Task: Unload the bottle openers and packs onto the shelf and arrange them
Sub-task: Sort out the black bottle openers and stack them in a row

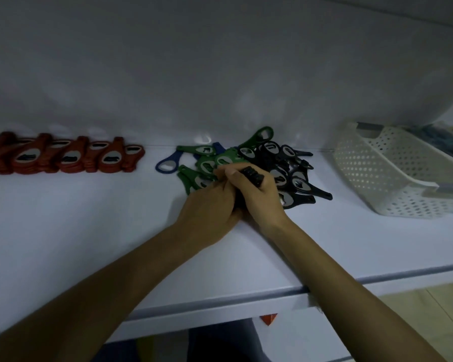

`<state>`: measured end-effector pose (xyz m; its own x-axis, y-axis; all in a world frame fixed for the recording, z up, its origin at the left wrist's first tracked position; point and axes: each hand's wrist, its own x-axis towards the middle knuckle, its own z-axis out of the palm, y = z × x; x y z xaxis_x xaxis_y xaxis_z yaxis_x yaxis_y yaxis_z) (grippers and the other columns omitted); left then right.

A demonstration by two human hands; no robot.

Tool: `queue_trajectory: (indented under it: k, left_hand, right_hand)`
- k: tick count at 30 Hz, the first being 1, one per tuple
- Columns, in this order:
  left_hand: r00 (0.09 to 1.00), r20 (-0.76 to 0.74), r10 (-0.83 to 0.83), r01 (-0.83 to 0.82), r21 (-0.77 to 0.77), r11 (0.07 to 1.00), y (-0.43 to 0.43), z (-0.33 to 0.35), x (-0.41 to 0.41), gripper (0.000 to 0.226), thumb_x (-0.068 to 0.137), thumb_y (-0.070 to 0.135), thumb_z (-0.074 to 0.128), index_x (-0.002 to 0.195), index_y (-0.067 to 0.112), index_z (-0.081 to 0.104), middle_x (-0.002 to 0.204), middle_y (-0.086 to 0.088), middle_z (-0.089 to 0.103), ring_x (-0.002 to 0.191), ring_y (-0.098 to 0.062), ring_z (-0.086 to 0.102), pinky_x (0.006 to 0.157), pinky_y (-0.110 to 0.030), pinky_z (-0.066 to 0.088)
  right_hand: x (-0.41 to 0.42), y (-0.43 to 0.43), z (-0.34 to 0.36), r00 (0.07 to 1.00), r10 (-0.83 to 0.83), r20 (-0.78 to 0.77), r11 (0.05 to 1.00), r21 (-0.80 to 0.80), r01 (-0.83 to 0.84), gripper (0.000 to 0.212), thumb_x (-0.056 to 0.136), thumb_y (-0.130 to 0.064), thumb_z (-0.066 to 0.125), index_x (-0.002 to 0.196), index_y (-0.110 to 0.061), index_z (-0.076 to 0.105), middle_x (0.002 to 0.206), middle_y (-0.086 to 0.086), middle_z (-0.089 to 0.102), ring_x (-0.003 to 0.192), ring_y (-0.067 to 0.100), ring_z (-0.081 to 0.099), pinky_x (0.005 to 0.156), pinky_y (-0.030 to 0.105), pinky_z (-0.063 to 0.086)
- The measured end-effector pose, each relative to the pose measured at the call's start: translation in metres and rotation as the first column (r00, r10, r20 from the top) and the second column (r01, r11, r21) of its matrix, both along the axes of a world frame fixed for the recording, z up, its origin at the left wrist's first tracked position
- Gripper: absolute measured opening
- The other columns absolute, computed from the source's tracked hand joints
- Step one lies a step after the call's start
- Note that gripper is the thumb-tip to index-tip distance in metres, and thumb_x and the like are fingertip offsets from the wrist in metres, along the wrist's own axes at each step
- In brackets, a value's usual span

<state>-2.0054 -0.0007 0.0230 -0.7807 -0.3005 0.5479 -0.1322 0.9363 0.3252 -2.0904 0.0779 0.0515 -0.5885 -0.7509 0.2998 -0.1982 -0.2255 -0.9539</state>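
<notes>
While my left hand [209, 205] and right hand [259, 192] clasp a black opener stack [252, 175], loose black openers [298, 178] lie just right.

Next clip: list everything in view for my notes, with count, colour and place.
shelf: one, white, spans the view
red openers: many, overlapping row, shelf's left
green openers: several, loose pile, centre
blue openers: at least two, pile's left edge
black openers: many, pile's right side
basket: one, white, perforated, tilted, shelf's right
blurred items: blue, behind basket, uncountable
tag: one, orange, below shelf edge
black stack: one, in right hand
left hand: against right hand, grip hidden
right hand: grips black stack
</notes>
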Motion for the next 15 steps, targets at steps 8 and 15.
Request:
queue_trajectory:
  k: [8,15]
  left_hand:
    - [0.957,-0.184,0.224,-0.193,0.176,0.965,-0.016,0.022,0.093,0.055,0.097,0.028,0.044,0.147,0.018,0.023,0.129,-0.009,0.057,0.104,-0.022,0.062,0.086,-0.038,0.053]
    - [0.886,-0.022,0.464,-0.43,0.34,0.837,-0.059,0.02,0.217,0.027,0.097,0.035,0.043,0.12,0.022,0.04,0.084,0.003,0.064,0.063,-0.007,0.06,0.058,-0.023,0.043]
  right_hand:
    - [0.082,-0.066,0.03,0.736,0.321,0.596,0.944,-0.133,-0.303,0.018,0.093,-0.025,0.058,0.095,-0.011,0.07,0.108,0.011,0.071,0.103,0.019,0.067,0.09,0.031,0.054]
    - [0.174,-0.124,0.021,0.672,0.514,0.534,0.777,0.042,-0.628,0.028,0.089,-0.031,0.065,0.1,-0.006,0.067,0.098,0.011,0.071,0.086,0.022,0.069,0.074,0.035,0.058]
